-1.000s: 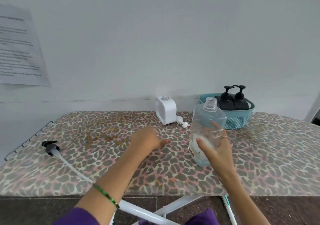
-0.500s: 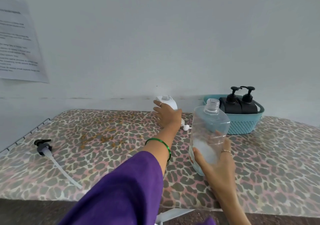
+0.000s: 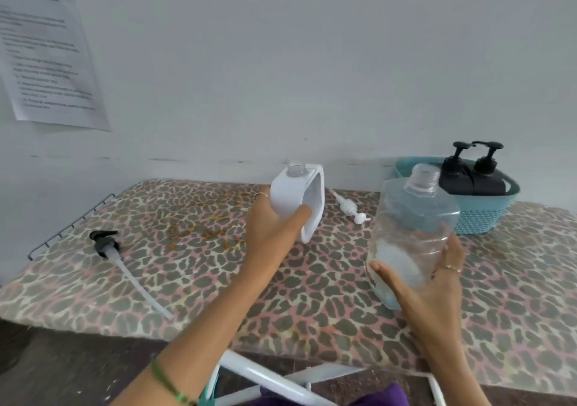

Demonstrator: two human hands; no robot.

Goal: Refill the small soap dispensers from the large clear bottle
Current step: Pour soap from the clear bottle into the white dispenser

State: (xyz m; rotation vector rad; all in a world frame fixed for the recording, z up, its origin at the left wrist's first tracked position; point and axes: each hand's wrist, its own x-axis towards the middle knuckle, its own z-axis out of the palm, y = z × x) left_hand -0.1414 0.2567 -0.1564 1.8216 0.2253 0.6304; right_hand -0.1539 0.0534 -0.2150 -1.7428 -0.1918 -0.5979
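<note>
Left hand (image 3: pixel 274 227) wrapped round the white dispenser (image 3: pixel 296 199), thumb across its front, bottle tilted w/ base edge near the leopard-print tabletop (image 3: pixel 312 305) — can't tell if it touches. Its neck is uncapped. Right hand (image 3: pixel 427 284) grips the large clear bottle (image 3: pixel 409 227) from below, fingers curled round the lower body, bottle held off the tabletop, leaning left, cap off, a little pale liquid at the bottom. White pump head (image 3: pixel 351 207) lies flat between the two bottles, twd the back. Black pump w/ long tube (image 3: pixel 107 245) lies far left. Back right: teal basket (image 3: pixel 480 215) holding two black pump dispensers (image 3: pixel 471 174), upright, side by side. Printed sheet (image 3: pixel 46 56) on the wall, top left.
</note>
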